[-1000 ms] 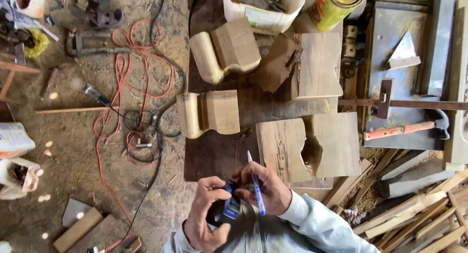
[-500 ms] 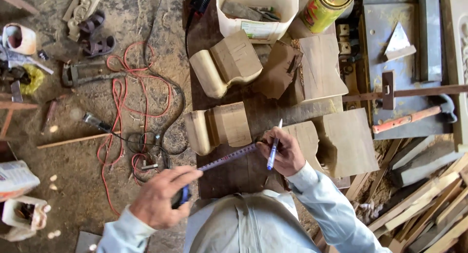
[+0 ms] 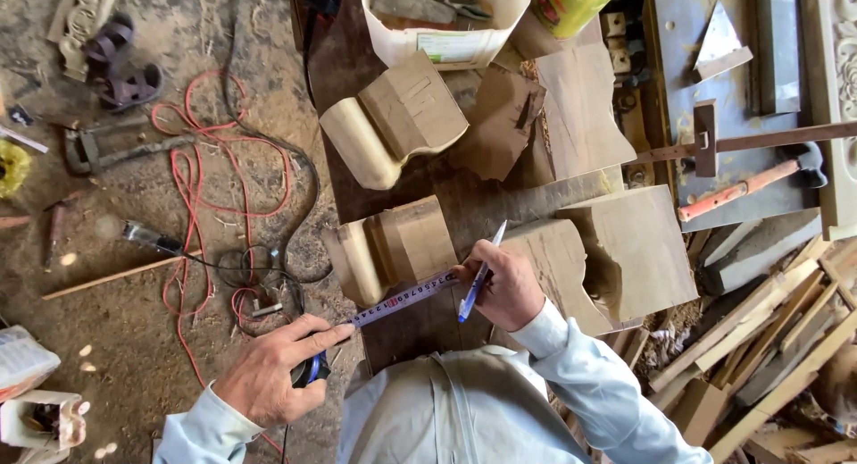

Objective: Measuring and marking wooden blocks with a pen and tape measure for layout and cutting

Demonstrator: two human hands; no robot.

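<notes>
the left hand is gripping the tape measure, stretched to the right hand pinching a pen, at centre frame; the wooden block is showing no mark yet.

I see the person from above, through the head camera. Both arms are covered with long sleeves of a light blue shirt. The left sleeve ends in a cuff at the wrist, and the right sleeve has a paler, whitish cuff and many soft folds along the forearm. Over the chest the front of the shirt looks more grey-beige, with a seam down the middle. The left hand and right hand are bare, without gloves, rings or watch.
</notes>
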